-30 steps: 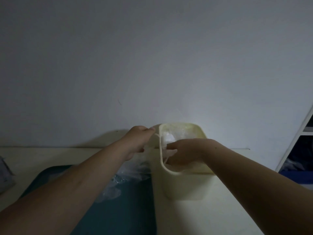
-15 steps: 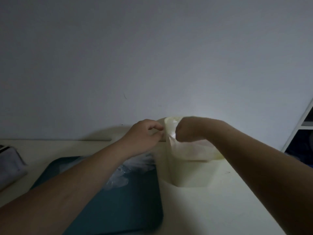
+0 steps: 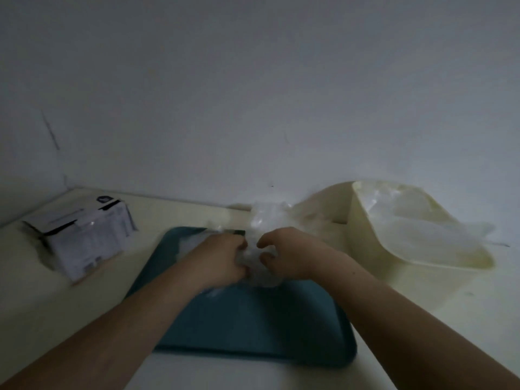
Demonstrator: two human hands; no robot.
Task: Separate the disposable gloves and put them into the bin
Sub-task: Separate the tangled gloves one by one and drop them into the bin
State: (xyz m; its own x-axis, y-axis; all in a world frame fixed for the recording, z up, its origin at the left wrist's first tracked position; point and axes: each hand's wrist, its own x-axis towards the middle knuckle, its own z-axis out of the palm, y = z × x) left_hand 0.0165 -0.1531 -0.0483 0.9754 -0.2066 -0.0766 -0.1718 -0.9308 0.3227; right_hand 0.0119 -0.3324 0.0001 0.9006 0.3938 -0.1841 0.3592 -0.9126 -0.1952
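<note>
A clump of thin clear disposable gloves (image 3: 260, 220) sits at the far end of a teal tray (image 3: 253, 319). My left hand (image 3: 219, 260) and my right hand (image 3: 284, 254) meet over the clump, fingers curled, each pinching the plastic between them. To the right stands a cream bin (image 3: 374, 249) with clear gloves (image 3: 416, 220) lying in it and hanging over its right rim.
A white and black cardboard box (image 3: 84, 235) sits at the back left of the pale table (image 3: 450, 319). A plain wall rises right behind the table. The image is dim and slightly blurred.
Both hands have left the bin and come back left to the clump on the tray. The view has swung left, bringing the box into sight.
</note>
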